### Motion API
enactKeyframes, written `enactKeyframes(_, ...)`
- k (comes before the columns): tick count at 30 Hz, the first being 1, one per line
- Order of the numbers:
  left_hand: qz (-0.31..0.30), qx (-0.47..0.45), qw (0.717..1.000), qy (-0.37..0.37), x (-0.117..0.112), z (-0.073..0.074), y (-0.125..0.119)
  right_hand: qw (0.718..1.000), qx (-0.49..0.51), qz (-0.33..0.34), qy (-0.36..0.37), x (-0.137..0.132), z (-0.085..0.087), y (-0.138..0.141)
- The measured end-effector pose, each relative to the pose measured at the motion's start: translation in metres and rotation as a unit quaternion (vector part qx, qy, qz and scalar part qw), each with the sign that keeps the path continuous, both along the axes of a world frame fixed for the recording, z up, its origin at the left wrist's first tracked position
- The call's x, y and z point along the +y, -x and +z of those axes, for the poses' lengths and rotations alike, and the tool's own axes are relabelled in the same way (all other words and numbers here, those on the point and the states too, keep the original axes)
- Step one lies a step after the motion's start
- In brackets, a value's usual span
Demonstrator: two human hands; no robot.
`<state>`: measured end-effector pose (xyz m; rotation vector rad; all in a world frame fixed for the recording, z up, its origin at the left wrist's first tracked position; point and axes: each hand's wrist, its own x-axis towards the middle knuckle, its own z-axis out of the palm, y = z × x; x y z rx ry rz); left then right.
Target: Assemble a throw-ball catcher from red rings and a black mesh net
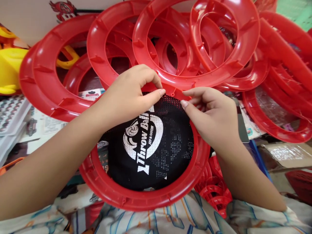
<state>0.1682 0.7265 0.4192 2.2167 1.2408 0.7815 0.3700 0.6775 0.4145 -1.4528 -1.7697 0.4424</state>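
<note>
**Red ring with black mesh: entry for the far-edge fitting**

Item one: red ring (146, 199), plastic, lying over our lap on the patterned cloth (170, 218), near edge towards us, far edge tucked against the pile of loose rings (219, 76).

Item two: black mesh (168, 149), printed with a white logo (143, 136), spread inside that ring; it looks seated round the near and side rim, and the far edge, between our two hands, is the part in work.

Item three: left hand (129, 94), thumb and forefinger closed in a pinch on the mesh's far edge, other fingers curled; right hand (212, 117), fingers stretched out side by side, thumb tip resting on the mesh just beside the rim; whether it grips the rim we cannot tell.

Handling notes, as we judge them: we should draw the mesh outward evenly, not sideways, so the logo sits centred; we should press with the right thumb just beside the pinch, so that what is seated does not lift; we should work in short stretches along the rim; the mesh looks stretchy and open-holed, so a firm but shallow pinch ought to spare it from tearing; the ring wants steadying against our lap, since it looks light and inclined to tip.

Nearby: yellow toy (9, 68) at far left; small red parts (216, 191) under the right wrist.
</note>
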Motion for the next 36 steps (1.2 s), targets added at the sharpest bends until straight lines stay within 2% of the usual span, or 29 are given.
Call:
enactKeyframes(4, -0.013, 0.0, 1.0, -0.015, -0.002, -0.001, 0.002, 1.0, -0.01, 0.001, -0.013, 0.003, -0.003, 0.0)
enactKeyframes(8, -0.032, 0.01, 0.997, -0.064, -0.006, -0.002, 0.002, 0.999, -0.032, 0.016, -0.039, 0.003, -0.004, 0.0)
enactKeyframes(11, -0.051, 0.05, 0.987, -0.146, -0.009, -0.006, 0.002, 0.998, -0.041, 0.024, -0.048, 0.002, -0.003, 0.0)
enactKeyframes(14, -0.071, 0.078, 0.964, -0.245, -0.01, -0.011, 0.002, 0.999, -0.04, 0.012, -0.02, 0.0, -0.001, 0.0)
enactKeyframes(16, -0.089, 0.09, 0.952, -0.277, -0.01, -0.014, 0.002, 0.999, -0.039, 0.005, 0.002, -0.002, 0.0, -0.001)
enactKeyframes(18, -0.106, 0.1, 0.951, -0.272, -0.009, -0.015, 0.001, 0.999, -0.051, 0.003, 0.003, -0.004, 0.0, -0.001)
enactKeyframes(21, -0.107, 0.113, 0.963, -0.22, -0.009, -0.015, 0.0, 0.994, -0.104, 0.007, -0.032, -0.003, 0.0, -0.001)
enactKeyframes(27, -0.099, 0.14, 0.977, -0.127, -0.006, -0.005, 0.005, 0.975, -0.21, 0.01, -0.071, -0.002, 0.003, -0.002)
enactKeyframes(33, -0.09, 0.124, 0.985, -0.075, 0.002, 0.003, 0.026, 0.939, -0.336, 0.007, -0.071, -0.041, 0.0, -0.011)
enactKeyframes(36, -0.077, 0.112, 0.988, -0.07, 0.002, 0.003, 0.033, 0.945, -0.317, 0.012, -0.076, -0.051, -0.007, -0.017)
